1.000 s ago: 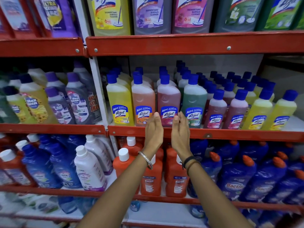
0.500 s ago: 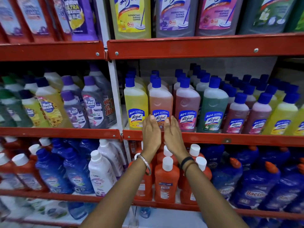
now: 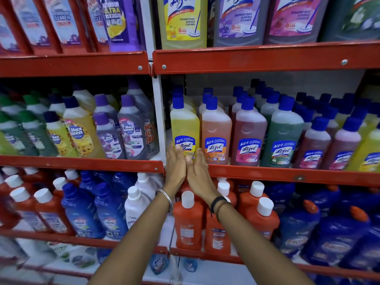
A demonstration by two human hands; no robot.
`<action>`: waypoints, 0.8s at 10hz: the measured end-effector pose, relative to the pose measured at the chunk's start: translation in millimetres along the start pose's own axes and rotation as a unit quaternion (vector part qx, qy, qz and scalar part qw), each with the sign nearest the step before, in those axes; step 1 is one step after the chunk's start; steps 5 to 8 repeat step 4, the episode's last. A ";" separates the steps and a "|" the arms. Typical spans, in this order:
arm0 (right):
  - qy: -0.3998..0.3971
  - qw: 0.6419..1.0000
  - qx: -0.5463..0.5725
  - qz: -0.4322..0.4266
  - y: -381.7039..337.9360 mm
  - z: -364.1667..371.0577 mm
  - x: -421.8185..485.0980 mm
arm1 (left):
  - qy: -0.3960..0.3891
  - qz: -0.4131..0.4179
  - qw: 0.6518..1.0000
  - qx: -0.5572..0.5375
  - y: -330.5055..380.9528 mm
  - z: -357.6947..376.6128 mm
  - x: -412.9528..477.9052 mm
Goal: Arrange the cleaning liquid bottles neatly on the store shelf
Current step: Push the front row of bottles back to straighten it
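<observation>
Yellow bottle (image 3: 184,128) touching left hand (image 3: 175,165).

This is a shop, in the aisle for household cleaners. Red metal shelves (image 3: 267,58) run in tiers across the whole view, joined at a white upright post (image 3: 159,112), and every tier is packed with many copies of the same goods, standing in rows front to back. Blue-capped floor cleaner bottles (image 3: 216,130) in yellow, orange, pink and green fill the middle shelf, all with the same brand label facing out. One purple bottle (image 3: 131,130) carries a "Buy 1 Get 1 Free" offer, and a white bottle (image 3: 135,208) below shows a printed price.
</observation>
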State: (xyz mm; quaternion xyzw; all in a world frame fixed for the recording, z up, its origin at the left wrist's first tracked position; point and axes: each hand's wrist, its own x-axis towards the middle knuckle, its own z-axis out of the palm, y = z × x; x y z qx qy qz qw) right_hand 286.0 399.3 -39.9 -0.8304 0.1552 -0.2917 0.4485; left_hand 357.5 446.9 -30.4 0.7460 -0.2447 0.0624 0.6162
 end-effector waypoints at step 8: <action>0.028 0.998 0.049 0.010 -23.8 -42.7 -13.6 | -0.010 0.014 0.992 0.128 23.4 -2.2 -23.2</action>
